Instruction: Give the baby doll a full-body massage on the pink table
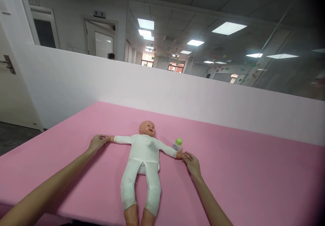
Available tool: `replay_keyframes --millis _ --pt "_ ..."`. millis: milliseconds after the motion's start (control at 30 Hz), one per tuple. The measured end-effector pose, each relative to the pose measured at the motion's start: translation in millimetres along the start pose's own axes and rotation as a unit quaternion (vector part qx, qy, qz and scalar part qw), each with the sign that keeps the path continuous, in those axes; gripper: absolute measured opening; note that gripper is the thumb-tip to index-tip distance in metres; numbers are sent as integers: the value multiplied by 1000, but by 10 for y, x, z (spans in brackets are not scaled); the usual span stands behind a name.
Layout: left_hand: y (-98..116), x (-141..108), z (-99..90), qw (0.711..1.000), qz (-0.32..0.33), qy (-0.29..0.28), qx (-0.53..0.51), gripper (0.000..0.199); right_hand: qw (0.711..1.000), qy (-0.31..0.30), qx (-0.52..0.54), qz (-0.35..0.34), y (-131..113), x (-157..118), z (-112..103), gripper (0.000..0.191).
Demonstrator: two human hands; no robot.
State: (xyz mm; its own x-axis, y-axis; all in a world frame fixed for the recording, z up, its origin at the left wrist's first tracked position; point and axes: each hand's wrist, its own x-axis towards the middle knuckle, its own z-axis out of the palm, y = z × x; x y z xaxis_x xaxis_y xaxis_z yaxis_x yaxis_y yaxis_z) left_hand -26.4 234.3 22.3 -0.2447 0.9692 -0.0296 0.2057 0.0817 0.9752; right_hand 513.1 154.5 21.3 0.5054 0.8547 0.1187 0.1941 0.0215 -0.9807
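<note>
Head view: doll (145,148) lies on its back, lower centre of frame, arms spread on pink table (243,171). Your left hand (96,143), left of centre, pinches one doll hand; your right hand (193,165), right of centre, pinches the other. Green-capped bottle (177,145) just above the doll's arm, near your right hand.

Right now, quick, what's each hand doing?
Left hand: closed, holding the doll by one hand.
Right hand: closed, holding the doll by its other hand.
</note>
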Motion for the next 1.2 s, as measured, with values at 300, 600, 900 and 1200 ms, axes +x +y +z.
replay_keyframes --millis 300,600,900,1200 --pt "311 -37 -16 958 85 143 236 42 988 6 -148 -51 -99 69 -146 46" --pt "1418 -1107 1971 902 13 -333 -275 51 948 15 -185 -260 -440 92 186 47" --pt "1529 -1166 3066 783 -304 -341 -422 85 914 -73 -258 -303 -396 206 308 67" --pt "1448 -1101 3160 766 -333 -323 -445 87 892 -119 -323 -291 -322 268 240 72"
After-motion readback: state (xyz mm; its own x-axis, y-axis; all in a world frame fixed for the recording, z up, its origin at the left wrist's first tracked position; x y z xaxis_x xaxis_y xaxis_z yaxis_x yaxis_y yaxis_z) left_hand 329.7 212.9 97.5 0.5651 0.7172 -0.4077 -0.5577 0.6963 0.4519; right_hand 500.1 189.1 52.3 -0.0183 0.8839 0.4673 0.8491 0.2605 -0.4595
